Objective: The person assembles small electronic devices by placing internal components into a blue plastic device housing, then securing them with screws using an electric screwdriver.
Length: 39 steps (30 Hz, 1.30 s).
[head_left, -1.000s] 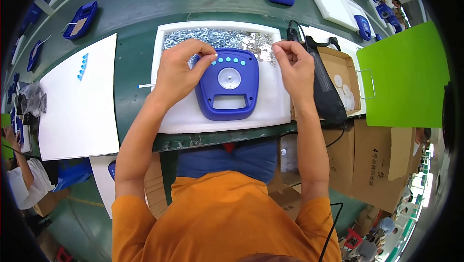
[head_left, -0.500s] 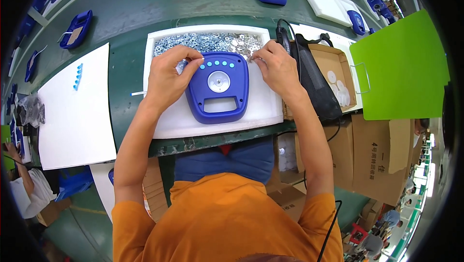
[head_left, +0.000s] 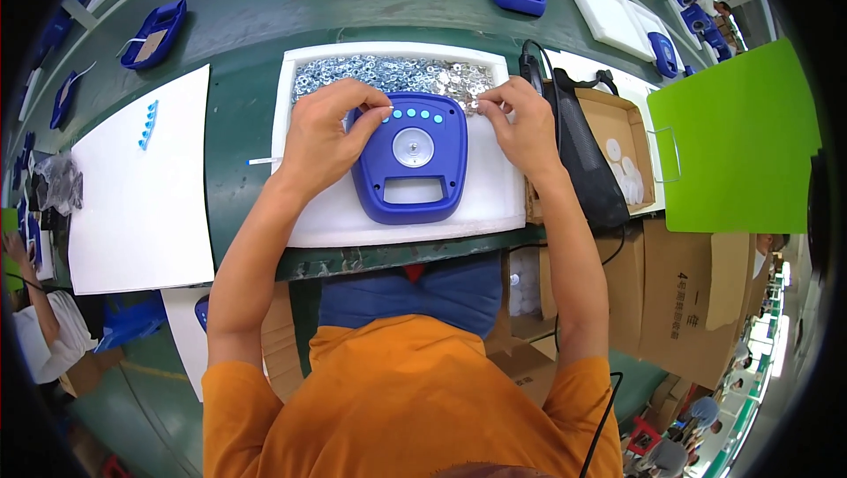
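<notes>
Over a second, right hand [head_left: 527, 131] neared blue casing [head_left: 448, 141], fingers together, likely picking washers [head_left: 460, 79], needing precision next; left hand [head_left: 325, 131] pinched too

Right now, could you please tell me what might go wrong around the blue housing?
The right hand is at the edge of the loose metal pieces, so it might knock some onto the blue housing. The left hand, at the left end of the light-blue dots, could smudge one.
</notes>
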### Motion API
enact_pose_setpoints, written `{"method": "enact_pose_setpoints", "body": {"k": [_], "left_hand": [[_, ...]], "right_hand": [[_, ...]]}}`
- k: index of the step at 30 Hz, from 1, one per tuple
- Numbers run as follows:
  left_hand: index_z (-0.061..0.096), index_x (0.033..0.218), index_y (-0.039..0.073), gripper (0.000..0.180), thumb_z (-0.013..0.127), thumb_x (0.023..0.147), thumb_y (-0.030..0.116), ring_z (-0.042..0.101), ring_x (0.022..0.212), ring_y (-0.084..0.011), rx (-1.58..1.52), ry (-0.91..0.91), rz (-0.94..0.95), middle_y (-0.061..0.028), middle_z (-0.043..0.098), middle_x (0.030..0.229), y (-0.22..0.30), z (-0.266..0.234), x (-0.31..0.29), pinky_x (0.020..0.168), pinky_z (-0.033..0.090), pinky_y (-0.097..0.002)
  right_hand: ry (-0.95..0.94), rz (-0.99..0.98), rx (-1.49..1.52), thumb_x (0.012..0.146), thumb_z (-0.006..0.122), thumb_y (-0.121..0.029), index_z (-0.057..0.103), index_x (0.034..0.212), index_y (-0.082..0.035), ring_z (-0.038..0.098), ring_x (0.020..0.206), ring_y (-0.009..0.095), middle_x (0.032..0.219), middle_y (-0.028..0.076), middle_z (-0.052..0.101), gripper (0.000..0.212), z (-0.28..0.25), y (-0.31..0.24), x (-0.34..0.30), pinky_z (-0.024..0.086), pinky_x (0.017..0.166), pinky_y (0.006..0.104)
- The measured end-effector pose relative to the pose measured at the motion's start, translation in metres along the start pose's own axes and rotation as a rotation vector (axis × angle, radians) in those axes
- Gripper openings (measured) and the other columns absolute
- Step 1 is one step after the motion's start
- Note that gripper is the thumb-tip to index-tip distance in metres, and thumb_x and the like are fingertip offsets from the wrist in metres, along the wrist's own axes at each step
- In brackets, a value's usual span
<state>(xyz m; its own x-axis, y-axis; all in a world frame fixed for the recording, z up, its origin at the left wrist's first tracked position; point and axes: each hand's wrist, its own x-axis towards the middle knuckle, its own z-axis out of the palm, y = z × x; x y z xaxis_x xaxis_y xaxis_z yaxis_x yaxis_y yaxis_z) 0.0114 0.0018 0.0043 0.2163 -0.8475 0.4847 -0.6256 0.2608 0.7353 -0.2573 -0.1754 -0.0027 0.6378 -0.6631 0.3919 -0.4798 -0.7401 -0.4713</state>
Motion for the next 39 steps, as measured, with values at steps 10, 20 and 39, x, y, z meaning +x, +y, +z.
{"method": "enact_pose_setpoints", "body": {"k": [10, 20, 39], "left_hand": [[0.082, 0.101, 0.003, 0.006, 0.085, 0.097, 0.005, 0.079, 0.087, -0.0293, -0.017, 0.026, 0.059, -0.0114, 0.081, 0.095, -0.004, 0.004, 0.0, 0.075, 0.059, -0.0402], [0.081, 0.102, 0.0, 0.007, 0.085, 0.095, 0.001, 0.078, 0.091, -0.0275, 0.018, -0.021, 0.062, -0.0118, 0.082, 0.097, -0.001, 0.005, -0.002, 0.082, 0.06, -0.0395], [0.083, 0.104, 0.004, 0.01, 0.085, 0.094, 0.002, 0.078, 0.099, -0.0314, 0.092, -0.13, 0.165, -0.0114, 0.081, 0.103, 0.0, 0.008, -0.006, 0.087, 0.061, -0.0422]], "right_hand": [[0.014, 0.189, 0.066, 0.092, 0.093, -0.016, 0.089, 0.102, -0.003, 0.067, 0.075, 0.017, 0.089, 0.008, 0.077, 0.017, 0.002, 0.001, 0.002, 0.055, 0.073, 0.0333], [-0.016, 0.198, 0.292, 0.092, 0.093, -0.01, 0.088, 0.101, -0.001, 0.071, 0.08, 0.018, 0.091, 0.008, 0.079, 0.013, -0.01, -0.046, -0.005, 0.056, 0.072, 0.0332], [0.004, -0.507, -0.021, 0.088, 0.086, -0.01, 0.081, 0.093, -0.01, 0.072, 0.087, 0.024, 0.094, 0.001, 0.071, 0.007, 0.016, -0.084, -0.021, 0.06, 0.072, 0.039]]}}
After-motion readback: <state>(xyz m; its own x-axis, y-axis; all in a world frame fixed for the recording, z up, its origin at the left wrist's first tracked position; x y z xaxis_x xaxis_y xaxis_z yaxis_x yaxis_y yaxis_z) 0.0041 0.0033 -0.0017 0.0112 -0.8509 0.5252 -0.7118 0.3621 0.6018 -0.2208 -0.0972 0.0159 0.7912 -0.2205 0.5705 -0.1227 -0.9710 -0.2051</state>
